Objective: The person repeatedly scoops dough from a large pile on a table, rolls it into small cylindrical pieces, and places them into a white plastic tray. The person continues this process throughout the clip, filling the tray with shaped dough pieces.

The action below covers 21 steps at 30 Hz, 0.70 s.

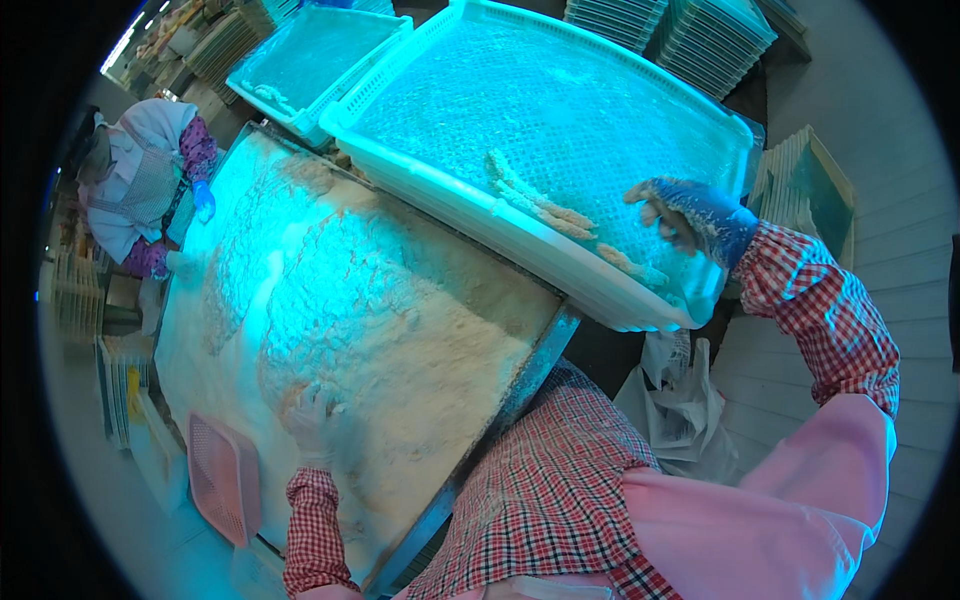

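My left hand [309, 426], in a pale glove, rests on the bed of breadcrumb-like coating [420, 345]. Its fingertips touch the crumbs and are partly hidden, so whether they hold anything is unclear. Over the near right end of a large white plastic tray [555, 262] hovers my right hand [694, 219], in a crumb-dusted blue glove. Its fingers are bent and apart, and nothing shows in them. Several crumb-coated strips of food [559, 214] lie in a row along the tray's near side, on a film-covered mesh bottom.
A pink perforated basket [225, 472] stands at the worktable's left corner. Another white tray [330, 67] adjoins the large one. Across the crumbs, a co-worker [146, 180] reaches toward the table. Stacked trays [712, 37] stand behind; plastic bags [682, 405] hang below the large tray.
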Each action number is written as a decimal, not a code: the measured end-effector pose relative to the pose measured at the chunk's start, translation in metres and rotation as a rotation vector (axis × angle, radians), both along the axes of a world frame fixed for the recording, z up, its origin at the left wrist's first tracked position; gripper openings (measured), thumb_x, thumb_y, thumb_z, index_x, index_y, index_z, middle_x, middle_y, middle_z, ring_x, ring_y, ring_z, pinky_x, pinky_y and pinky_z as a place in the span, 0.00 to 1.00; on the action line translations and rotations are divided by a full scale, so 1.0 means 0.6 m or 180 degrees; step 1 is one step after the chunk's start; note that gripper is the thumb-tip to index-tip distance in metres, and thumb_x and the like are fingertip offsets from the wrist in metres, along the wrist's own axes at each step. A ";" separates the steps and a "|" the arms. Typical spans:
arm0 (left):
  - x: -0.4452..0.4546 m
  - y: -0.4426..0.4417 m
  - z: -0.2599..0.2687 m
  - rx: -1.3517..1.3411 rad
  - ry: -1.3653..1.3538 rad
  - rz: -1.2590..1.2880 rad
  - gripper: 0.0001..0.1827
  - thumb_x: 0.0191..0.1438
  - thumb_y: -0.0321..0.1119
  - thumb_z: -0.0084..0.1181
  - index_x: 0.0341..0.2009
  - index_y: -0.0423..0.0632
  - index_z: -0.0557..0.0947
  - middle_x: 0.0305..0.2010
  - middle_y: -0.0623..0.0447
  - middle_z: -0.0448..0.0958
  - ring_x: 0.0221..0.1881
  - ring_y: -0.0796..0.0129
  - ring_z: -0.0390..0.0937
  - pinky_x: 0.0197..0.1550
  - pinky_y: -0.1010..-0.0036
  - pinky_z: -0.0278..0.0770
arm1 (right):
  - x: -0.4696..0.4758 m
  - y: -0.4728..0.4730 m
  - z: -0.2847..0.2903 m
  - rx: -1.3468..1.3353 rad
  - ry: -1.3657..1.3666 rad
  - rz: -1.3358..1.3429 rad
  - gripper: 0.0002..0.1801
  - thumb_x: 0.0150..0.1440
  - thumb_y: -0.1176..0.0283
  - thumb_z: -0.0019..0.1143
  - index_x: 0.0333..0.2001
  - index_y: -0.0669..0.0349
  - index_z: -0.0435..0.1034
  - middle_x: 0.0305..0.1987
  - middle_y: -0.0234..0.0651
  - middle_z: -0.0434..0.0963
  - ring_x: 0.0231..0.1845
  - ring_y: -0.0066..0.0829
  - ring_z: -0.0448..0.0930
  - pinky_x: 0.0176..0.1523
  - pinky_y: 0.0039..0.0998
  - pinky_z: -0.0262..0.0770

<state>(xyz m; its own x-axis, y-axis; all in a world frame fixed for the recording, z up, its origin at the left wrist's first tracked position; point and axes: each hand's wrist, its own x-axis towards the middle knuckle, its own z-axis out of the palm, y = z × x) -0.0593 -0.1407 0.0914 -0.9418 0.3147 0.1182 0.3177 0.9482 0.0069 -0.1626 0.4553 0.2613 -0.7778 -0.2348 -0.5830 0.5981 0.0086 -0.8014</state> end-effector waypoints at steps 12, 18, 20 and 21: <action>-0.017 -0.013 -0.048 -0.0855 -0.0051 -0.0248 0.18 0.40 0.27 0.58 0.40 0.52 0.78 0.41 0.53 0.73 0.43 0.62 0.71 0.45 0.67 0.69 | 0.030 0.055 -0.053 0.0983 0.0093 0.1088 0.42 0.56 0.35 0.32 0.61 0.56 0.57 0.55 0.43 0.69 0.56 0.38 0.70 0.59 0.41 0.66; -0.018 -0.039 -0.075 -0.0387 -0.0044 -0.0052 0.14 0.43 0.27 0.55 0.38 0.51 0.78 0.38 0.52 0.74 0.42 0.59 0.72 0.42 0.67 0.70 | -0.028 0.028 -0.069 0.1470 0.1226 0.0883 0.34 0.59 0.41 0.37 0.58 0.56 0.64 0.49 0.39 0.74 0.37 0.25 0.73 0.43 0.28 0.70; -0.031 -0.020 -0.059 -0.0169 0.0056 -0.0214 0.13 0.42 0.27 0.55 0.37 0.50 0.78 0.37 0.51 0.74 0.42 0.58 0.72 0.42 0.67 0.69 | -0.066 -0.022 -0.082 0.1264 0.1504 0.0802 0.34 0.59 0.42 0.37 0.57 0.57 0.64 0.49 0.37 0.74 0.40 0.24 0.72 0.45 0.27 0.69; -0.037 0.014 -0.033 -0.0120 0.0014 0.0072 0.13 0.42 0.27 0.56 0.37 0.51 0.78 0.36 0.51 0.74 0.42 0.58 0.72 0.42 0.67 0.69 | -0.090 -0.045 -0.095 0.1223 0.1590 0.0763 0.34 0.60 0.42 0.37 0.57 0.58 0.64 0.49 0.37 0.74 0.41 0.24 0.72 0.46 0.27 0.69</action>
